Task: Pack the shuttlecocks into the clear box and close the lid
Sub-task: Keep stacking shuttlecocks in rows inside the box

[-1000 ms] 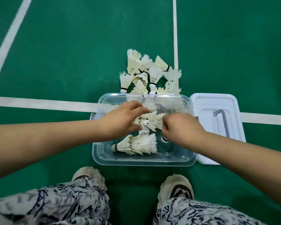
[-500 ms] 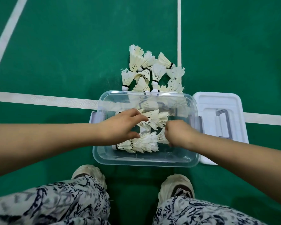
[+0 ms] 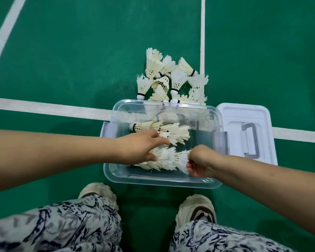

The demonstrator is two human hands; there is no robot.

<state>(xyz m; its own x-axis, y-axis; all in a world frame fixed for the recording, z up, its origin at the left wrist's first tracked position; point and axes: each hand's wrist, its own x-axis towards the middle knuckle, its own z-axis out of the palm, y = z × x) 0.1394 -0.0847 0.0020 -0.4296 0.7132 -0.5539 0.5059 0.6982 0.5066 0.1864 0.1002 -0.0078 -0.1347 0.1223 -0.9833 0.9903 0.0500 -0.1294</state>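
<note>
Reaching into one clear box (image 3: 116,171), the left hand (image 3: 138,150) lies open on shuttlecocks inside; the right hand (image 3: 201,161) pinches one feathered shuttlecock (image 3: 181,158). Roughly nine loose shuttlecocks (image 3: 171,79) lie beyond the box, one lid (image 3: 244,113) beside it.

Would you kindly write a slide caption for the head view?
Both hands, left hand and right hand, arrange shuttlecocks inside the clear box; lid off.
</note>
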